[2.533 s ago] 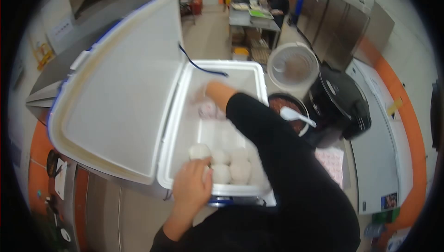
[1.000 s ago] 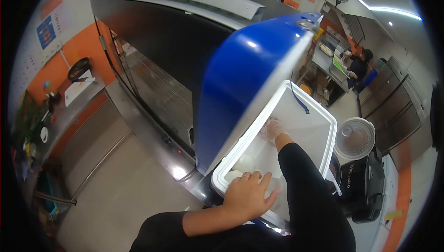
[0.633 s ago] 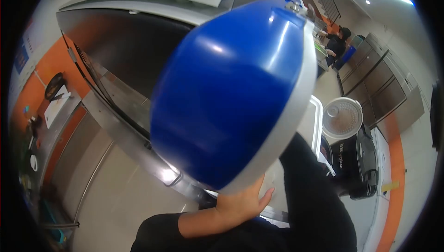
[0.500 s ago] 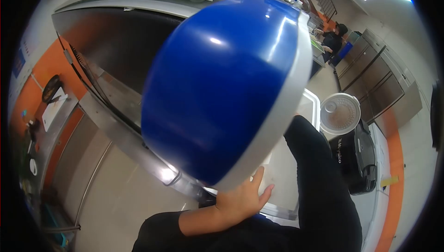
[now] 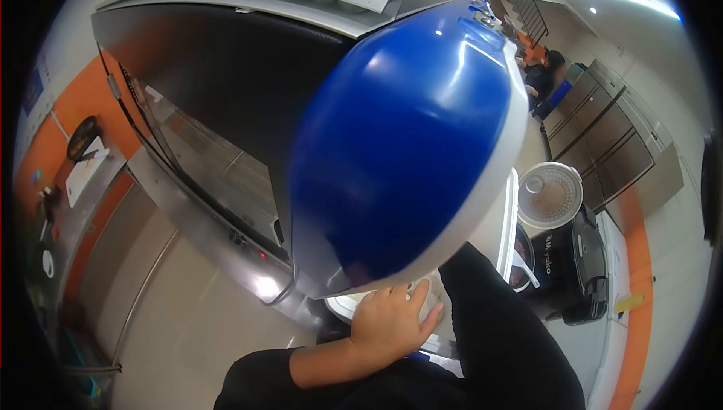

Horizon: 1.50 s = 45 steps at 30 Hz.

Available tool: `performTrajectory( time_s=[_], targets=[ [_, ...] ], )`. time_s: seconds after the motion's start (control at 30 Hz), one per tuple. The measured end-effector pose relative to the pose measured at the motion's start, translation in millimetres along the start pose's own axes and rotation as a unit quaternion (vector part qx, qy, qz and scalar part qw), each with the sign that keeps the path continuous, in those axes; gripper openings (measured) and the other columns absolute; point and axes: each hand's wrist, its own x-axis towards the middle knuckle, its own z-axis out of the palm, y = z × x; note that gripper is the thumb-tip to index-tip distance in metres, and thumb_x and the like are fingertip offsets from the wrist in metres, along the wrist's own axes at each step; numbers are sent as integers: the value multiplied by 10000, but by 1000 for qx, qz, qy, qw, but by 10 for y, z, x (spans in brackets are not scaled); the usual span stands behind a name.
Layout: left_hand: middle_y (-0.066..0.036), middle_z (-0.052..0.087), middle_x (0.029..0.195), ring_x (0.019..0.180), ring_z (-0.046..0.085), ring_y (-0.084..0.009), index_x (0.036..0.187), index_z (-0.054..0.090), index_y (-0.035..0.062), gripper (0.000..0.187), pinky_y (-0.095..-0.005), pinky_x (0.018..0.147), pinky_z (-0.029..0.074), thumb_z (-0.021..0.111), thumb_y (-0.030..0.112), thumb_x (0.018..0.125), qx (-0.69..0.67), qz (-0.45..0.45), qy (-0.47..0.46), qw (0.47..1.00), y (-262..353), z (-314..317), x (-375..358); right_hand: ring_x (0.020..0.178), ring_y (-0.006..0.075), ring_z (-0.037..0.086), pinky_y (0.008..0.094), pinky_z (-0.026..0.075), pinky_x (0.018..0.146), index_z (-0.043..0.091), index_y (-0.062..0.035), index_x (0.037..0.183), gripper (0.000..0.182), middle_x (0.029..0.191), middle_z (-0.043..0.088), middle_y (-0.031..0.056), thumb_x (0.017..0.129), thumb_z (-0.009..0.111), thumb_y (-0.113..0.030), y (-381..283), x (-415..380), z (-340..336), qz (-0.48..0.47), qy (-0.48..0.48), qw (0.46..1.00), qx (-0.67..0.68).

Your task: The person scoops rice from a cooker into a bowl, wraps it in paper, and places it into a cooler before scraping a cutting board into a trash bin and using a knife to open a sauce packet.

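Observation:
A large, glossy blue lid-like shell [image 5: 407, 139] with a white rim fills the middle of the head view, with a metal fitting at its top end. My left hand [image 5: 392, 323] lies right at its lower edge, fingers stretched and spread, some fingertips overlapping the white rim. Beneath that hand a pale, round-edged surface [image 5: 343, 306] shows in part. My right arm, in a black sleeve [image 5: 489, 320], reaches up behind the shell, which hides my right hand. Beside the sleeve stands a white container rim [image 5: 509, 222].
At right are a black rice cooker [image 5: 591, 267], a round white perforated lid [image 5: 551, 195] and a dark pot [image 5: 521, 248] with a white ladle [image 5: 526, 269]. A steel-framed unit with a dark panel [image 5: 218, 56] stands at left. Another person [image 5: 544, 75] works farther back.
The blue shell has shifted right in view, uncovering more of the dark panel. My right sleeve has moved lower and left. The dark pot with the ladle now shows.

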Motion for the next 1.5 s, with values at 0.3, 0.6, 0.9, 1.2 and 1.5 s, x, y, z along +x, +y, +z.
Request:
performTrajectory(
  time_s=[0.3,0.6,0.9,1.2,1.5],
  targets=[
    [-116,634,866,763,652,-283,1081,700,73,383,-380,587,521,636,397,887,8,5,5,1000,11,-3,8,1145,283,650,480,561,842,688,-115,1227,333,1230,686,77,948,611,-280,-111,144,-582,-107,-321,931,-137],
    [-110,639,879,772,653,-286,1067,702,93,366,-387,589,520,628,406,891,9,3,19,1000,8,11,2,1216,278,594,500,504,937,599,-139,1367,484,1290,629,37,891,683,-170,-29,32,-264,-341,-236,854,-313],
    [-111,638,866,750,652,-288,1049,696,89,360,-388,572,516,632,404,887,12,1,12,1000,20,14,14,1124,258,640,426,514,932,716,-177,1142,248,1129,700,33,928,592,-199,-455,99,-468,-244,-164,941,-164],
    [-96,624,840,746,642,-263,1025,684,77,371,-369,569,508,633,415,882,20,9,21,1000,17,14,10,1281,230,575,377,470,1044,671,-154,1281,378,1386,604,78,928,617,-280,-589,240,-500,-172,-321,931,31],
    [-104,638,874,763,651,-276,1059,692,81,370,-387,592,523,644,399,877,8,-4,7,1000,18,-15,16,1273,328,557,424,459,1043,631,-134,1301,459,1394,569,113,960,510,-417,-867,547,-274,-271,-231,927,120]
  ],
)
